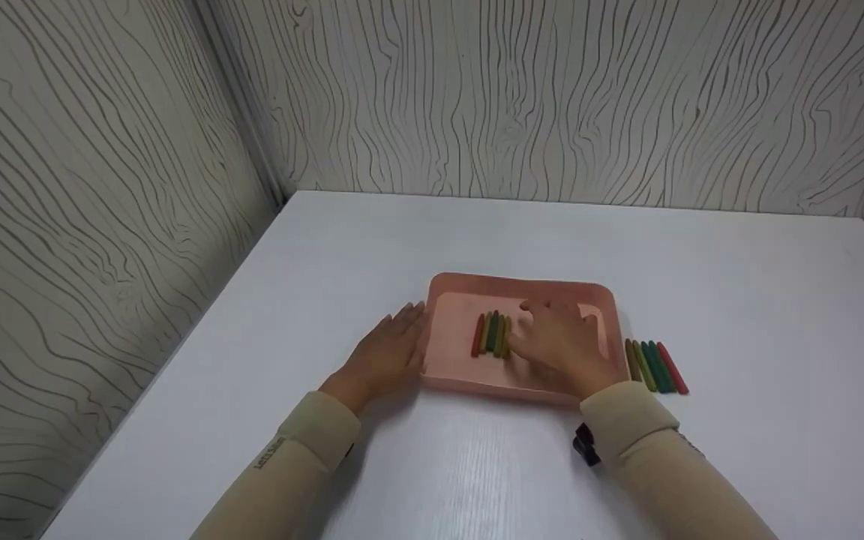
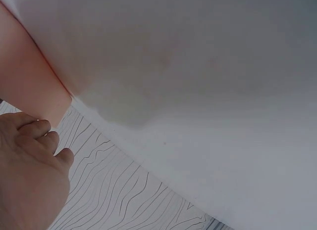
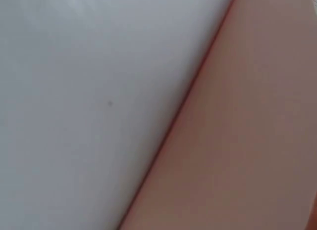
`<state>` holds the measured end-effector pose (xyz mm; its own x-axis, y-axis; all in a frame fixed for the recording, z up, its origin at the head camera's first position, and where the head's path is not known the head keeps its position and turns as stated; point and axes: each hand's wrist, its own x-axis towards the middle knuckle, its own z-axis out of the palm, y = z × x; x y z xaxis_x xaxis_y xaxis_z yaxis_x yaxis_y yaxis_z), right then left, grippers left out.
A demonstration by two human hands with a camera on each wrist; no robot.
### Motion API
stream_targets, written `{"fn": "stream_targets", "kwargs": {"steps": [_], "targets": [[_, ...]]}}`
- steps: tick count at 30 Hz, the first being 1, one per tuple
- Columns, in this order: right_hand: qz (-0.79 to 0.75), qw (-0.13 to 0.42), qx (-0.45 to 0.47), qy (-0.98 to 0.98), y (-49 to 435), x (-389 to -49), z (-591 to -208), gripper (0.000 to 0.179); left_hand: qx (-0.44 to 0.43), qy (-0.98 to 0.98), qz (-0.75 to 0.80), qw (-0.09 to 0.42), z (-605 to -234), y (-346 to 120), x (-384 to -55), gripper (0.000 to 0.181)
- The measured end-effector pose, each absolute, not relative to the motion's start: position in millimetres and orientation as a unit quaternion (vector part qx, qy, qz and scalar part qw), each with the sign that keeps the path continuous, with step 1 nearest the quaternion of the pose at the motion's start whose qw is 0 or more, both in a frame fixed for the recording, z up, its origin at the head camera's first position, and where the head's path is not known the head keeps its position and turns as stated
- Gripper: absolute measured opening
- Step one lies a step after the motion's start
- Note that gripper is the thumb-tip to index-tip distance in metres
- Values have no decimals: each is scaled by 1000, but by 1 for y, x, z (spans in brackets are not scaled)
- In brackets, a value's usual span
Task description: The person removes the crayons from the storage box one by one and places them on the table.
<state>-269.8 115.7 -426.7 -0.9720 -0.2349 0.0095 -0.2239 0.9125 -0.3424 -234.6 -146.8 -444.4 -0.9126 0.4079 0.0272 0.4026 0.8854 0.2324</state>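
In the head view a pink tray (image 1: 523,286) lies on the white table with a row of several crayons (image 1: 488,334) inside it, red, green and yellowish. My left hand (image 1: 385,351) rests against the tray's left side, fingers extended along its wall. The left wrist view shows this left hand (image 2: 34,165) at the tray's outer wall (image 2: 25,71). My right hand (image 1: 563,341) is over the tray's right half, thumb beside the rightmost crayon and fingers spread apart. Its palm side is hidden. Only the tray wall (image 3: 223,131) and table show clearly in the right wrist view.
Another row of several crayons (image 1: 655,366), brownish, green and red, lies on the table (image 1: 477,465) just right of the tray. Wood-patterned panels (image 1: 552,97) stand behind the table and along its left.
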Motion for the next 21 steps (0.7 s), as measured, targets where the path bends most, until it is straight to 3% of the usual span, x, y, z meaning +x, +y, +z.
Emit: {"fn": "stream_targets", "kwargs": {"steps": [21], "targets": [[-178, 17, -122, 976, 106, -269, -439, 58, 198, 974, 108, 21, -447, -146, -236, 54]]}}
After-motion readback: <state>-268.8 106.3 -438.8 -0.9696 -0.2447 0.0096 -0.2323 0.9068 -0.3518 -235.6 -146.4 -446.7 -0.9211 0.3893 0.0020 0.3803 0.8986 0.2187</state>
